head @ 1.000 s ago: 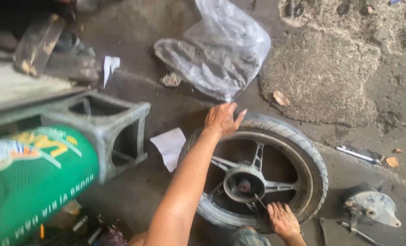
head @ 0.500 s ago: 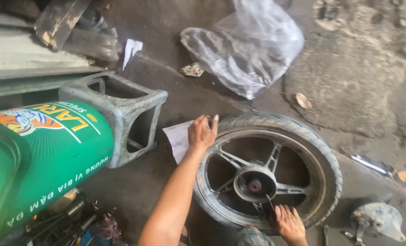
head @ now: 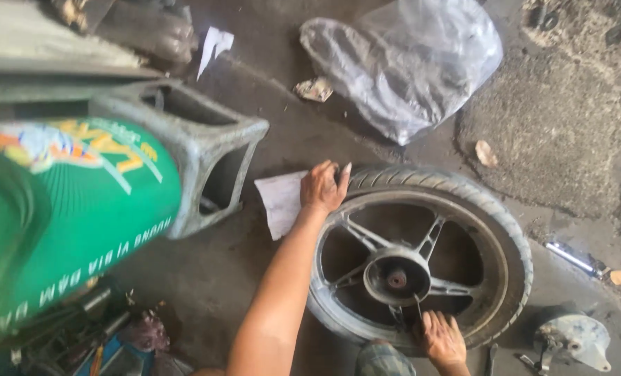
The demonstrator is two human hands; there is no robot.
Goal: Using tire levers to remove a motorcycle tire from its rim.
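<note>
Grimy concrete floor [head: 394, 160]: left hand [head: 322, 186] spread flat on tire [head: 463, 191], right hand [head: 441, 338] pinching thin tool [head: 417, 306]; better kept steady near hub [head: 396, 276].

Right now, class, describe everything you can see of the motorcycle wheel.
The wheel lies flat on the grimy concrete floor: a black ribbed rubber tyre on a dull grey metal rim, with paired spokes running to a round hub. The left hand presses its upper-left edge; the right hand rests at its near rim.
</note>
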